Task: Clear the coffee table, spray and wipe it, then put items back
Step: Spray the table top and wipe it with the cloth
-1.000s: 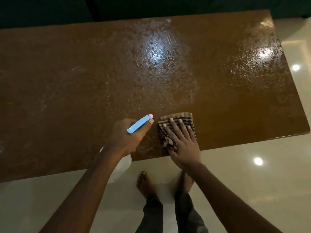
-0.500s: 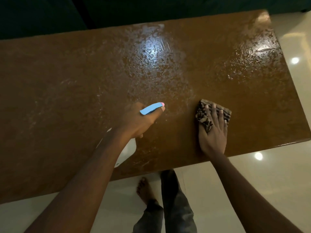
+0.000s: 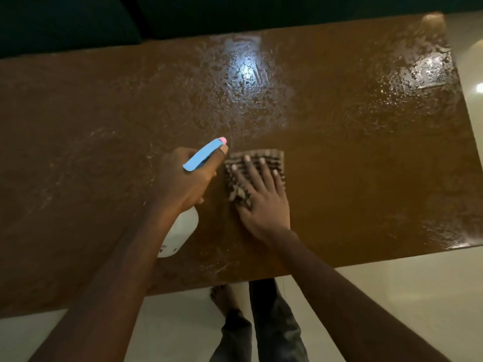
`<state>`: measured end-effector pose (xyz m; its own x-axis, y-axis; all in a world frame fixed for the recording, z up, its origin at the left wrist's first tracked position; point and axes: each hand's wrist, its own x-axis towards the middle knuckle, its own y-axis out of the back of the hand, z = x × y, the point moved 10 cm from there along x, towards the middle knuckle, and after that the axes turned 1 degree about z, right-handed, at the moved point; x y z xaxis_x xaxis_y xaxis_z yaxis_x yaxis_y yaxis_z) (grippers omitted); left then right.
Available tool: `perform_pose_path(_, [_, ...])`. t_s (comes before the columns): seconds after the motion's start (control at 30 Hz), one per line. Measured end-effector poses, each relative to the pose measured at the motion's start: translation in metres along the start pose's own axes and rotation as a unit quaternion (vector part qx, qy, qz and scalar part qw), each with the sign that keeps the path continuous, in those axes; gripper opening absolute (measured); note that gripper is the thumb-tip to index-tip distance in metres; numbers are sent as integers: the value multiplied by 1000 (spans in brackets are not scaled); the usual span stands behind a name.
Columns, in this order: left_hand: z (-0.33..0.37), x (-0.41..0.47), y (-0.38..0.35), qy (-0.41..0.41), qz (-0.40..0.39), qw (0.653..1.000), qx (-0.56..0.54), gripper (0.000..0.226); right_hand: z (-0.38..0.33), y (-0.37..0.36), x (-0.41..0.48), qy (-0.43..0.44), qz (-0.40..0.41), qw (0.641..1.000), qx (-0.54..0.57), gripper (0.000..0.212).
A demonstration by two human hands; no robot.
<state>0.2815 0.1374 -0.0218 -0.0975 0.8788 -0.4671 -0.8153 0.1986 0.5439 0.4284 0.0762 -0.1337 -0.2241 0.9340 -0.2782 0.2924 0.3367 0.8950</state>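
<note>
The brown coffee table (image 3: 366, 158) fills the view, its top wet and speckled with spray droplets. My left hand (image 3: 187, 182) grips a white spray bottle (image 3: 180, 231) with a blue trigger head and pink nozzle (image 3: 205, 154), held above the table's middle. Just to its right, my right hand (image 3: 261, 199) presses flat with spread fingers on a folded brown striped cloth (image 3: 261, 159) that lies on the tabletop.
A dark sofa (image 3: 78, 22) runs along the table's far edge. Pale glossy floor tiles (image 3: 405, 296) show at the near and right sides. My bare foot and dark trousers (image 3: 261, 322) are at the table's near edge.
My right hand slid the cloth out to the right, then back left beside the spray bottle. My left hand with the bottle shifted slightly forward over the table.
</note>
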Motion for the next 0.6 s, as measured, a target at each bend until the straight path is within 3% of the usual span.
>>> perform_pose_path(0.1, [3, 4, -1, 6, 4, 1000, 3, 54, 10, -16, -42, 116, -48, 992, -35, 71])
perform_pose_path(0.17, [3, 7, -2, 13, 6, 1000, 7, 50, 47, -5, -55, 103, -40, 993, -44, 71])
perform_pose_path(0.3, [2, 12, -7, 16, -1, 1000, 8, 45, 124, 37, -31, -55, 13, 998, -28, 69])
perform_pose_path(0.43, [4, 17, -8, 19, 8, 1000, -15, 45, 129, 61, 24, -236, 75, 969, 24, 73])
perform_pose_path(0.5, [8, 20, -5, 11, 27, 999, -30, 46, 94, 54, 42, -204, 63, 977, 2, 75])
perform_pose_path(0.6, [16, 25, -3, 6, 36, 999, -27, 48, 27, 25, 36, -14, -2, 999, -38, 74])
